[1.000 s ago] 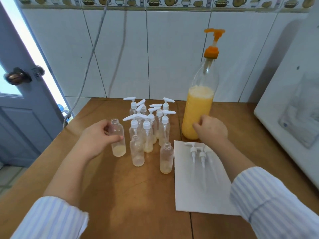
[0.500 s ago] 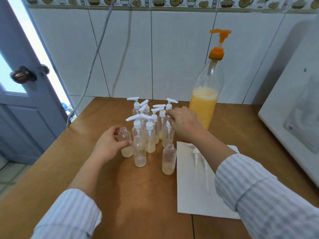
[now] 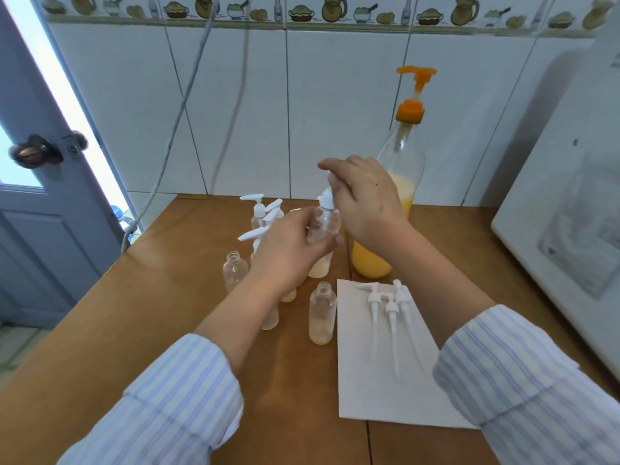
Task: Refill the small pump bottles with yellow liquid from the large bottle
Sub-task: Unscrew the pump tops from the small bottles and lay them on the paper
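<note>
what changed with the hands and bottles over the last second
The left hand let go of the open bottle it held, which now stands on the table, and took hold of a pump bottle lifted from the group. The right hand left the large bottle and now grips that bottle's pump top. The large bottle, loose pumps and paper stayed.

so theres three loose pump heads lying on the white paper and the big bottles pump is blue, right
Not quite: the head view shows the big bottle has an orange pump, not blue. The three loose pump heads do lie on the white paper.
</note>
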